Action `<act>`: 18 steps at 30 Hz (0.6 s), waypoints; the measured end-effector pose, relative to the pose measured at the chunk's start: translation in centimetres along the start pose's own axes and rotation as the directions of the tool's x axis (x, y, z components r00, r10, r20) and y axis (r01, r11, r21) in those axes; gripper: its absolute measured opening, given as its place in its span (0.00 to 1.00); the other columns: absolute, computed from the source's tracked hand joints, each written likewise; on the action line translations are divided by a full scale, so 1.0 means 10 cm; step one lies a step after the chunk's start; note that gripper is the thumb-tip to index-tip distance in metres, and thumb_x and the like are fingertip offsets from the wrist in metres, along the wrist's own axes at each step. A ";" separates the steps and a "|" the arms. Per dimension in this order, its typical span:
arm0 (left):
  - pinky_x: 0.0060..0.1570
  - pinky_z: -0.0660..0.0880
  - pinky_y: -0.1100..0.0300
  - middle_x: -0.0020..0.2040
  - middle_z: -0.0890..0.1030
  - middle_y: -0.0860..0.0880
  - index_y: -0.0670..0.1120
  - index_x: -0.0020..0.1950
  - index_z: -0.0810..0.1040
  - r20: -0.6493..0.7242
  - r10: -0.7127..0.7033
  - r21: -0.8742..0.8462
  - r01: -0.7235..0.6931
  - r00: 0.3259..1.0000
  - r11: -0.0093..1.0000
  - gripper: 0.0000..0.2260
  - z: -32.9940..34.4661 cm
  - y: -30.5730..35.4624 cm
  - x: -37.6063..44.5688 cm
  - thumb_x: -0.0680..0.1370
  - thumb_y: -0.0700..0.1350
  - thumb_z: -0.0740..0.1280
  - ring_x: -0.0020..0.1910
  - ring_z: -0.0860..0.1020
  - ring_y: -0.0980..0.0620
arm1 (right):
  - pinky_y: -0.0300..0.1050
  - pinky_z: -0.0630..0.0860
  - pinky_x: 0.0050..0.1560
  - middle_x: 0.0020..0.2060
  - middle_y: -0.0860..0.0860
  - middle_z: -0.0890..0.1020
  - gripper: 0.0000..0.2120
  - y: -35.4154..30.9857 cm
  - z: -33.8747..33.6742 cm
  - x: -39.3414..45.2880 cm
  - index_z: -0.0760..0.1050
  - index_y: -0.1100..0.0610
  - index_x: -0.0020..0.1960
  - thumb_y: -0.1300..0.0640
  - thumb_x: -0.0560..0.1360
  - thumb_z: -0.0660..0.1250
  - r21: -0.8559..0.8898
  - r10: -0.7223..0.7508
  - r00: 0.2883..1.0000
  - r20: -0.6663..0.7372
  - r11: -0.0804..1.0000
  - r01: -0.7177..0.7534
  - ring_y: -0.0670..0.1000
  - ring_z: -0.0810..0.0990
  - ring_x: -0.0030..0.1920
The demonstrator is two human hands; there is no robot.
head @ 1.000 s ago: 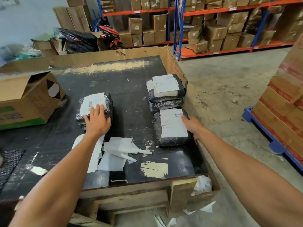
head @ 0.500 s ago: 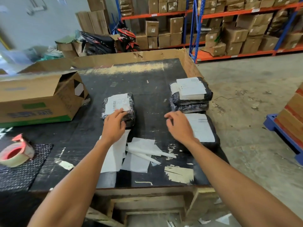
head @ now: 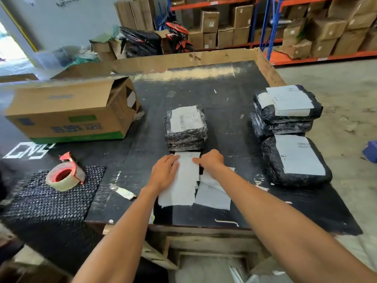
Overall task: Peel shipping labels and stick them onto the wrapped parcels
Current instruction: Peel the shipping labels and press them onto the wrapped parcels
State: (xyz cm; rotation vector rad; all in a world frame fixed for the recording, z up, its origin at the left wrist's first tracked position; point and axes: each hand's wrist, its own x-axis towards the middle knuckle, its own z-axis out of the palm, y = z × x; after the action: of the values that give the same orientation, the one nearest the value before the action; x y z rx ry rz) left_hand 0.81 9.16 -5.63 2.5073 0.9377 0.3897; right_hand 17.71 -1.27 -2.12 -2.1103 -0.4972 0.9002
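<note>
**At the label stack: both hands off the parcels**

Near table centre, both my hands now sit on the label sheet (head: 184, 180); half a second ago the left touched the middle parcel (head: 186, 127) and the right the near-right parcel (head: 295, 160). My left hand (head: 163, 174) lies flat, fingers spread, on the sheet's left edge. My right hand (head: 210, 160) curls at the top right corner; whether it pinches I cannot tell. Parcels are black, crinkled, glossy film with white rectangular labels: one at 12 o'clock, a stack (head: 285, 113) at 2. Backing papers (head: 214, 197) lie at 4 o'clock. The tape roll (head: 64, 176) lies at 9 o'clock.
</note>
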 end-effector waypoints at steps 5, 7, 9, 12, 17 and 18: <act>0.77 0.55 0.45 0.76 0.70 0.48 0.47 0.76 0.70 -0.023 -0.068 -0.121 0.065 0.997 0.991 0.21 0.08 -0.04 -0.05 0.86 0.51 0.51 0.78 0.62 0.47 | 0.39 0.75 0.30 0.39 0.56 0.80 0.06 -0.07 -0.09 0.01 0.76 0.61 0.43 0.62 0.79 0.68 0.316 0.076 0.993 0.095 0.943 -0.103 0.50 0.76 0.32; 0.78 0.54 0.46 0.76 0.69 0.48 0.46 0.76 0.69 -0.022 -0.090 -0.133 0.086 0.996 0.987 0.21 0.08 -0.04 -0.04 0.86 0.51 0.50 0.78 0.61 0.48 | 0.37 0.76 0.33 0.41 0.57 0.79 0.06 -0.11 -0.16 -0.01 0.74 0.62 0.45 0.65 0.82 0.63 0.406 0.083 0.987 0.136 0.904 -0.132 0.53 0.77 0.38; 0.78 0.54 0.46 0.77 0.69 0.48 0.47 0.76 0.69 -0.021 -0.080 -0.111 0.078 0.997 0.991 0.20 0.09 -0.03 -0.04 0.86 0.50 0.51 0.78 0.61 0.48 | 0.47 0.78 0.47 0.51 0.60 0.80 0.05 -0.11 -0.25 0.01 0.74 0.63 0.53 0.62 0.82 0.61 0.397 0.068 0.990 0.125 0.911 -0.112 0.56 0.79 0.47; 0.78 0.54 0.46 0.77 0.68 0.49 0.47 0.76 0.69 0.021 -0.083 -0.043 0.084 0.996 0.996 0.20 0.06 -0.03 -0.02 0.86 0.50 0.53 0.79 0.60 0.48 | 0.51 0.77 0.56 0.61 0.61 0.79 0.06 -0.08 -0.44 0.04 0.71 0.61 0.56 0.60 0.83 0.59 0.285 0.033 0.993 0.114 0.956 -0.065 0.55 0.78 0.55; 0.74 0.58 0.45 0.72 0.73 0.47 0.47 0.72 0.74 -0.025 -0.094 0.150 0.097 0.995 0.984 0.19 -0.10 0.26 0.10 0.85 0.51 0.54 0.75 0.67 0.46 | 0.51 0.77 0.47 0.49 0.57 0.81 0.12 0.08 -0.91 0.00 0.79 0.68 0.59 0.63 0.80 0.66 0.388 -0.038 0.998 0.042 0.921 0.019 0.57 0.80 0.49; 0.68 0.66 0.46 0.65 0.79 0.45 0.44 0.65 0.79 -0.091 -0.078 0.095 0.087 0.993 0.992 0.18 -0.13 0.38 0.12 0.85 0.51 0.55 0.68 0.73 0.44 | 0.51 0.79 0.46 0.49 0.58 0.81 0.11 0.13 -0.98 -0.01 0.80 0.68 0.59 0.64 0.80 0.65 0.420 -0.055 0.997 0.047 0.907 0.030 0.57 0.80 0.48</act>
State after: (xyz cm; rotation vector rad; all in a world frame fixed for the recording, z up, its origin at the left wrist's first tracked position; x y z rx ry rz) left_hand 3.28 7.81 -2.55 2.5479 1.1162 0.4395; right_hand 24.96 -7.07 1.39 -1.6797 -0.3398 0.9502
